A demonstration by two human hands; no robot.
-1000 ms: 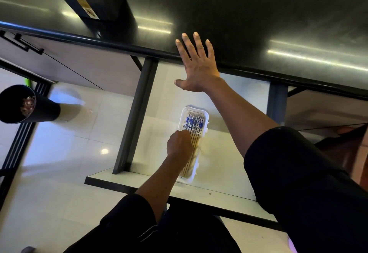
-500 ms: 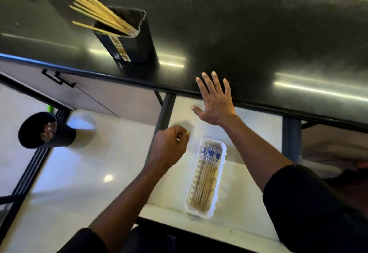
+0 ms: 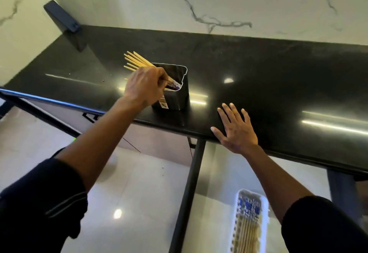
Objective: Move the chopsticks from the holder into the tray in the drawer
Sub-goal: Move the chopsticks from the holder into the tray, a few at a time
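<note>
A black rectangular holder stands on the dark countertop, with several pale wooden chopsticks leaning out toward the upper left. My left hand is at the holder's left rim, fingers closed around chopsticks there. My right hand lies flat with fingers spread on the counter's front edge, holding nothing. Below, in the open drawer, a white tray holds several chopsticks with blue-patterned ends.
A dark phone leans against the marble wall at the counter's back left. A black drawer rail runs down beside the drawer. Glossy floor tiles lie to the left below.
My left hand rose from the tray in the drawer to the holder and closed on chopsticks. The view tilted upward. My right hand stayed on the counter edge.
</note>
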